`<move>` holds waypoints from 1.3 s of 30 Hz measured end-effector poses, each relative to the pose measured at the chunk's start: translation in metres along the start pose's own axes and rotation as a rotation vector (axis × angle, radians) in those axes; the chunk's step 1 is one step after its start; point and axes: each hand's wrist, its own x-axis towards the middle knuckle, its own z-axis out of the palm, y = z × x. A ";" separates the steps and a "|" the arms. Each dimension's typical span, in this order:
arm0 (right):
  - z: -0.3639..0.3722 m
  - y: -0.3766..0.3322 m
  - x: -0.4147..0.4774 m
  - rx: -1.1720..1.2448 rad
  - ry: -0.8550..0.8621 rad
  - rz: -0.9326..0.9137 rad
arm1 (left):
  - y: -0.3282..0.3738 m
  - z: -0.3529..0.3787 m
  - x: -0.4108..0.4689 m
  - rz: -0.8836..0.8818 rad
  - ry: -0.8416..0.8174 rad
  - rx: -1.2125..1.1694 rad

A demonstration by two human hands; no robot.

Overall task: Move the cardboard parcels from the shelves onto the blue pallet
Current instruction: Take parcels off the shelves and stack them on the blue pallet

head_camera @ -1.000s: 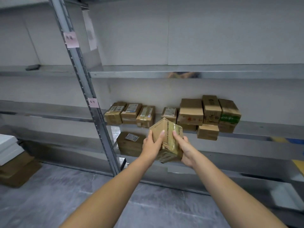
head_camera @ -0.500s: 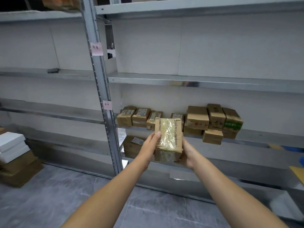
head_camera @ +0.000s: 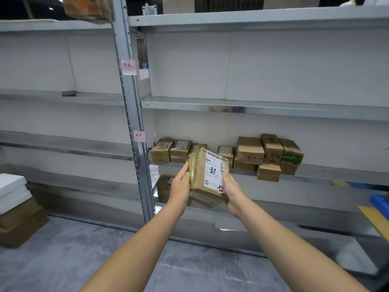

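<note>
Parcel (head_camera: 207, 175), taped, white label (head_camera: 213, 171) facing me, held up before the front edge of the shelf (head_camera: 326, 177), off it. My left hand (head_camera: 180, 185) grips its left side, my right hand (head_camera: 232, 189) its right, thumb on label. Behind it, other parcels (head_camera: 250, 150) line the shelf's back edge.

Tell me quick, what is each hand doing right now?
Left hand: holding the parcel by its left side.
Right hand: holding the same parcel by its right side, thumb on its front.
</note>
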 end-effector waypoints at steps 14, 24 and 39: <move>-0.103 -0.016 -0.014 -0.226 0.178 -0.044 | -0.009 0.108 -0.028 -0.044 -0.301 0.134; -0.292 -0.060 -0.033 -0.228 0.400 -0.106 | -0.013 0.302 -0.060 -0.024 -0.478 0.118; -0.630 -0.133 -0.087 -0.151 0.719 -0.118 | -0.022 0.646 -0.145 -0.011 -0.808 0.064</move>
